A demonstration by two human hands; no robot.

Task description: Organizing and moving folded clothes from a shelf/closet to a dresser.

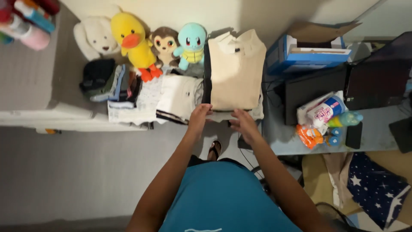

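Your left hand (200, 115) and your right hand (243, 122) both reach forward to the near edge of a folded beige shirt (236, 68), which lies flat on top of a stack of folded clothes on a white shelf (64, 118). The left grip curls its fingers over the shirt's lower left corner and appears to pinch the fabric there; the right grip rests on the near edge just beside it, fingers bent, though you cannot tell whether it truly clamps the cloth. The two hands sit near each other, with a small gap between them. Left of the beige shirt lies a white folded garment (178, 96), and further left a pile of dark folded clothes (107, 81). Behind these, against the wall, a row of soft toys sits upright: a white plush (92, 36), a yellow duck (133, 41), a brown monkey (165, 45) and a teal turtle (192, 43). To your right a blue cardboard box (300, 53) stands open, and on the counter (373, 124) lie a snack packet (324, 109) and a green bottle (345, 119).
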